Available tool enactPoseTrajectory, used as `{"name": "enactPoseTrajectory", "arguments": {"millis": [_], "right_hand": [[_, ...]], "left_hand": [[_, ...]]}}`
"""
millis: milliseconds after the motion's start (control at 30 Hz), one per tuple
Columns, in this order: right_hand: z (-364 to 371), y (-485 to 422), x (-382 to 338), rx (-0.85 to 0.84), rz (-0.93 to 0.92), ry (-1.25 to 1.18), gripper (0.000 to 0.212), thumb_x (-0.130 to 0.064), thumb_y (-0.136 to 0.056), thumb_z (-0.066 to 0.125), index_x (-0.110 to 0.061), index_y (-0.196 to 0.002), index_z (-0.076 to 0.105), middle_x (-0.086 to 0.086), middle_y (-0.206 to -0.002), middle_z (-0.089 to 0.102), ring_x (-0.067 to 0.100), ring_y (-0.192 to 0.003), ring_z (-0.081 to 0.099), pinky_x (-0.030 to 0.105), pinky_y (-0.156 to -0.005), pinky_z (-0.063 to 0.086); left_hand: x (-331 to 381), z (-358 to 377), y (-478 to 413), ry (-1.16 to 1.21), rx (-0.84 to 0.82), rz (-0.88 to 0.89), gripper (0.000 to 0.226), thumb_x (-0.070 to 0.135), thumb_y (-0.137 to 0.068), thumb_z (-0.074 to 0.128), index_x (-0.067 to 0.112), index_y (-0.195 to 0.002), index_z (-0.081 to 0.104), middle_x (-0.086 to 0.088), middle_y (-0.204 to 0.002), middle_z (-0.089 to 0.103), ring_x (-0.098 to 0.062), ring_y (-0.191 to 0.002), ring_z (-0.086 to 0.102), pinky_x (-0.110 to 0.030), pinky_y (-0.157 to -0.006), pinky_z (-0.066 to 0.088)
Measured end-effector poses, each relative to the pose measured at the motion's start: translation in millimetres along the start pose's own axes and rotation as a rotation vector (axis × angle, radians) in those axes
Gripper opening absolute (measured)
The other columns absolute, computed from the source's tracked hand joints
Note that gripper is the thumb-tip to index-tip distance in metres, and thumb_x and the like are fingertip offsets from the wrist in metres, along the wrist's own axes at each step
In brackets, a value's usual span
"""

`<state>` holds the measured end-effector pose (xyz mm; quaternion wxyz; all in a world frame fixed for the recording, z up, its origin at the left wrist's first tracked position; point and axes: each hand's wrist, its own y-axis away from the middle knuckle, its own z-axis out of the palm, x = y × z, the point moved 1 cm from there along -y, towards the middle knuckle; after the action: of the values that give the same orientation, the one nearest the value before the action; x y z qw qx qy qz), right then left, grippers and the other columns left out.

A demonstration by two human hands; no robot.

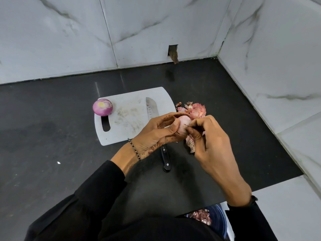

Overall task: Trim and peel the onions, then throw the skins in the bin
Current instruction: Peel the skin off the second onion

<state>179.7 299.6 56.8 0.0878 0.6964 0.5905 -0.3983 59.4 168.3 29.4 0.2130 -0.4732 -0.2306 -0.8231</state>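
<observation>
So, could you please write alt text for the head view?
The left hand holds an onion over a dark counter while the right hand pinches its skin. A peeled onion sits on the board, a knife across its edge, loose skins beside it.

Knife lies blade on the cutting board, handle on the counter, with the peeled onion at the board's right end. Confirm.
Wrong end: the head view shows the peeled onion at the left end of the cutting board. The knife does lie blade on the board, handle on the counter.
</observation>
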Motion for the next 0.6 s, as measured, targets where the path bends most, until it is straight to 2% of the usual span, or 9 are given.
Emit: {"name": "enactPoseTrajectory", "arguments": {"millis": [67,133,233,333,467,533,600], "right_hand": [[4.0,-0.2,1.2,0.013,-0.015,0.018,0.01,-0.007,-0.096,0.066,-0.014,-0.103,0.062,-0.01,-0.095,0.055,0.006,-0.085,0.054,0.019,-0.074,0.047],[1.0,-1.2,-0.6,0.046,-0.009,-0.053,0.011,-0.013,-0.094,0.07,-0.013,-0.103,0.065,-0.015,-0.095,0.056,0.002,-0.088,0.056,0.012,-0.073,0.046],[-6.5,-2.1,-4.4,0.102,0.036,-0.155,0.035,-0.027,-0.083,0.083,-0.015,-0.109,0.064,-0.018,-0.101,0.06,-0.002,-0.093,0.06,0.008,-0.074,0.046],[-9.8,-3.6,-4.6,0.121,0.027,-0.195,0.052,-0.034,-0.075,0.087,-0.015,-0.118,0.064,-0.017,-0.112,0.062,0.004,-0.099,0.062,0.013,-0.079,0.048],[-10.1,-4.4,-5.4,0.184,-0.054,-0.172,0.052,-0.024,-0.077,0.088,-0.012,-0.124,0.07,-0.009,-0.116,0.065,0.007,-0.107,0.063,0.02,-0.089,0.051],[-10.1,-2.0,-7.0,0.245,-0.087,-0.156,0.046,-0.022,-0.077,0.087,-0.011,-0.12,0.073,-0.005,-0.113,0.068,0.01,-0.107,0.065,0.025,-0.09,0.053],[-9.6,1.0,-7.6,0.293,-0.106,-0.163,0.042,-0.019,-0.076,0.087,-0.01,-0.116,0.075,-0.002,-0.111,0.07,0.012,-0.105,0.067,0.029,-0.088,0.055]], "left_hand": [[-4.0,1.9,-1.6,0.062,0.004,-0.009,0.044,0.02,-0.088,0.059,0.007,-0.13,0.057,-0.016,-0.127,0.064,-0.032,-0.113,0.064,-0.043,-0.094,0.054],[-6.5,3.7,-3.4,0.124,-0.011,-0.009,0.043,0.021,-0.089,0.058,0.008,-0.13,0.057,-0.016,-0.126,0.064,-0.031,-0.114,0.063,-0.042,-0.094,0.054],[-6.0,4.6,-5.0,0.184,-0.014,0.009,0.04,0.02,-0.088,0.058,0.01,-0.126,0.059,-0.012,-0.121,0.067,-0.03,-0.112,0.064,-0.039,-0.089,0.057],[-5.6,3.0,-8.7,0.195,-0.047,0.035,0.049,0.024,-0.084,0.066,0.007,-0.129,0.056,-0.015,-0.125,0.063,-0.035,-0.118,0.06,-0.05,-0.097,0.049],[-4.4,4.8,-13.8,0.181,-0.113,0.082,0.064,0.029,-0.083,0.074,0.005,-0.136,0.049,-0.018,-0.136,0.052,-0.034,-0.125,0.053,-0.062,-0.106,0.035],[-1.2,7.0,-15.2,0.225,-0.159,0.107,0.059,0.027,-0.083,0.074,0.006,-0.133,0.051,-0.017,-0.135,0.052,-0.031,-0.122,0.054,-0.054,-0.101,0.046],[3.3,10.0,-15.9,0.251,-0.215,0.144,0.051,0.022,-0.085,0.072,0.008,-0.13,0.054,-0.015,-0.131,0.054,-0.027,-0.117,0.057,-0.034,-0.086,0.056]]}}
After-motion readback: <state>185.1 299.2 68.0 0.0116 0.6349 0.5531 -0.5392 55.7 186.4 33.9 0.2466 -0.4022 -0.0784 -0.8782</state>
